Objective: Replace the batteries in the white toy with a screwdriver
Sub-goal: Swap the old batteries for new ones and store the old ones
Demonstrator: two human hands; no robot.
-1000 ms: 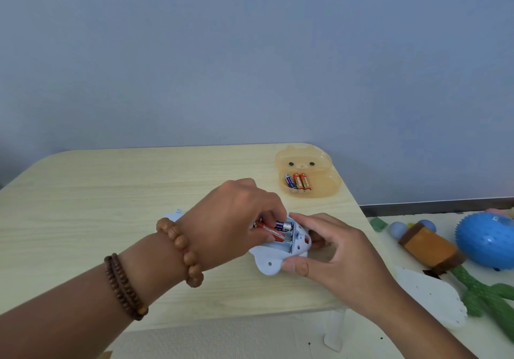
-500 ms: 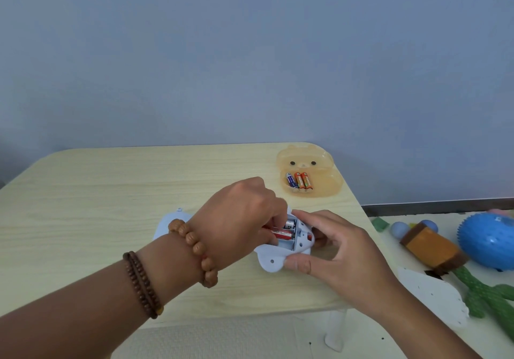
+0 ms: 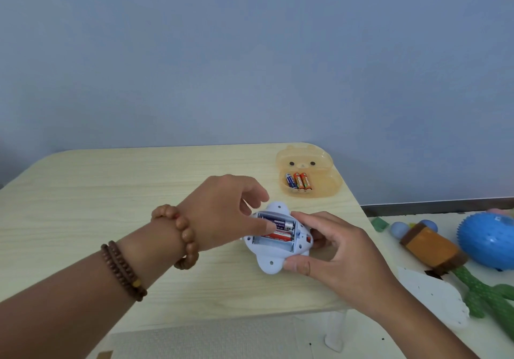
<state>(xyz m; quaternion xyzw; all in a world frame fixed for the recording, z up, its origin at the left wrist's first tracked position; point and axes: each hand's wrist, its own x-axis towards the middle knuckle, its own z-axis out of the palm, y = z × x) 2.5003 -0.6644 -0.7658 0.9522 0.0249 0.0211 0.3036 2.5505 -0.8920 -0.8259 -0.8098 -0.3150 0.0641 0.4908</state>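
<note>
The white toy [image 3: 274, 258] lies underside up near the table's right front edge, its battery compartment uncovered. Two batteries [image 3: 281, 230] lie inside it, one dark blue, one red. My left hand [image 3: 228, 214] hovers over the toy's left side with fingers spread, one fingertip pressing on the batteries. My right hand [image 3: 333, 250] grips the toy's right side, thumb at its front corner. A translucent orange bear-shaped box [image 3: 307, 176] stands open at the table's far right corner with three spare batteries [image 3: 299, 181] in it. No screwdriver is visible.
The light wooden table [image 3: 111, 205] ends just right of the toy. On the floor to the right lie a blue spiky ball [image 3: 486, 240], a brown-and-orange block toy [image 3: 429, 247], a green cactus toy [image 3: 484, 294] and a white paw-shaped piece [image 3: 434, 296].
My left hand has spread its fingers and lifted off the compartment, so both seated batteries now show. The toy sits flatter. The right hand keeps its grip.
</note>
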